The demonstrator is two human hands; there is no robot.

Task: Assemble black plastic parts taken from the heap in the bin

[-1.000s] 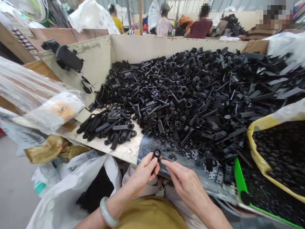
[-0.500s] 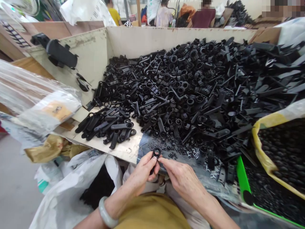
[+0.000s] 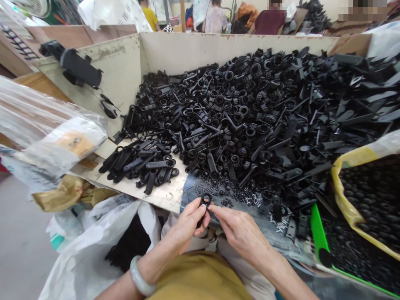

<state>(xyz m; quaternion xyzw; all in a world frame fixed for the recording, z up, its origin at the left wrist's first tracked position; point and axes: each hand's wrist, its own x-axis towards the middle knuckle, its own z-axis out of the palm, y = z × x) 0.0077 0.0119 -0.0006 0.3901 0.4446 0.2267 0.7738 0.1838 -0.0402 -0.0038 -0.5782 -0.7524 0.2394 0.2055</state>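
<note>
My left hand (image 3: 191, 221) is closed around a black plastic part with a ringed end (image 3: 206, 199), held over the front edge of the work surface. Its ring points up and away from me; my palm and fingers cover the lower part. From the right, my right hand (image 3: 239, 227) brings its fingertips, pressed together, against the side of this part just below the ring. Whatever those fingertips pinch is too small and hidden to name. Just beyond my hands lie small black pieces (image 3: 229, 189) and little metal pins (image 3: 254, 199).
A large heap of black plastic parts (image 3: 231, 108) fills the walled bench. Flat black handle-like pieces (image 3: 140, 162) lie in a pile at left. An open white sack (image 3: 84, 246) stands at lower left. A yellow-rimmed bag (image 3: 339, 179) and a green-edged tray (image 3: 319, 233) are at right.
Both hands stay almost in place, with the black part still in my left hand. The view has shifted very slightly.
</note>
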